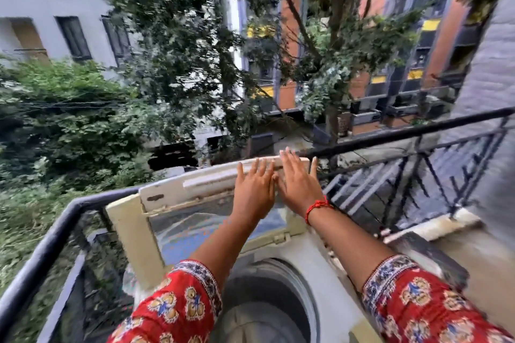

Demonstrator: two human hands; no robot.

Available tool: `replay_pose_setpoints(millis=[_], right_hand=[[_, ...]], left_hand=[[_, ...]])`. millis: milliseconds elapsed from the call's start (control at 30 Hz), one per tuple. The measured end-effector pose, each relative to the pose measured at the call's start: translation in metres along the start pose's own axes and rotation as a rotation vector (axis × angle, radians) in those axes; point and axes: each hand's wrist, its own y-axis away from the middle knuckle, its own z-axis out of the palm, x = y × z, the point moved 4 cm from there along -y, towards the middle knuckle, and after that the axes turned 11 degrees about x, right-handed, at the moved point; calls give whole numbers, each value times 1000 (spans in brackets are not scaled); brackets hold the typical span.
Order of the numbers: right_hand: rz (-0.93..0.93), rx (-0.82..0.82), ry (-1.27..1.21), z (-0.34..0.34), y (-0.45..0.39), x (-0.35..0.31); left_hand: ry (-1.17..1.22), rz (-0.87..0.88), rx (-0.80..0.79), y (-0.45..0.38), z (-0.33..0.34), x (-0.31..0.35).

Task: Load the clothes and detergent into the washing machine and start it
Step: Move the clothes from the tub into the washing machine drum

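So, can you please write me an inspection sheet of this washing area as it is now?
Surface: top of a white top-loading washing machine on a balcony.
Job's things: lid raised; drum open, contents unclear; no detergent seen.
Clutter: nothing seen.
Hands: left hand and right hand flat against the raised lid, fingers spread, holding nothing; red thread on right wrist.
Cables: thin wires across the foliage on the left.
Surroundings: black railing, trees, apartment buildings; picture blurred.
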Motion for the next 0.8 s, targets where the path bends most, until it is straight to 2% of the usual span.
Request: replay_pose_setpoints(millis=[200, 467, 633, 800], right_hand=[[274, -40, 140, -44, 112, 96], [634, -224, 329, -114, 303, 222], [776, -331, 316, -131, 392, 280], [842, -469, 251, -126, 454, 323]], left_hand=[[226, 190, -186, 40, 55, 124], [417, 526, -445, 137, 101, 315], [429, 642, -553, 182, 133, 393], [283, 691, -662, 225, 186, 426]])
